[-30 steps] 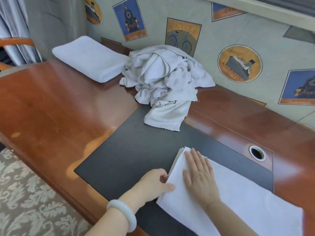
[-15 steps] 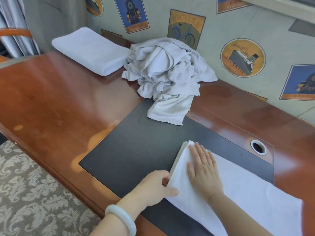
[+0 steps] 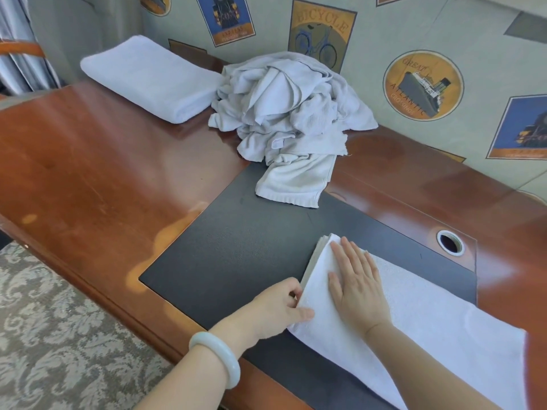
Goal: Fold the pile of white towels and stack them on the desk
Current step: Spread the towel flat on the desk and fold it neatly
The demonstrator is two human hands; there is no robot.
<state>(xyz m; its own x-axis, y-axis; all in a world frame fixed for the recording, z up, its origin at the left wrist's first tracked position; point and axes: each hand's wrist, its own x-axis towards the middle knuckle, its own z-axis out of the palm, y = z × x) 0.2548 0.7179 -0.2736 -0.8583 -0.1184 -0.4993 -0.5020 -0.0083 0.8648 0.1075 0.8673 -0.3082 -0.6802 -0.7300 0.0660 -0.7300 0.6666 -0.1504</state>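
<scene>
My left hand (image 3: 273,310) pinches the towel (image 3: 414,315) end; my right hand (image 3: 356,287) presses flat; it stretches rightward.

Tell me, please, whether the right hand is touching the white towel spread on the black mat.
Touching. The head view shows the right hand lying flat, fingers straight, on the white towel near its folded end.

The glossy reddish-brown wooden desk (image 3: 103,173) frames a black rectangular desk pad (image 3: 251,255); the flat terry towel (image 3: 444,315) at lower right, the crumpled towel pile (image 3: 290,108) at upper centre and the thick folded towel (image 3: 154,78) at upper left are white. The woven carpet (image 3: 59,335) at lower left is grey-beige with cream damask scrolls — the pale grey-green wallpaper (image 3: 384,34) at top carries blue-and-orange poster prints.
</scene>
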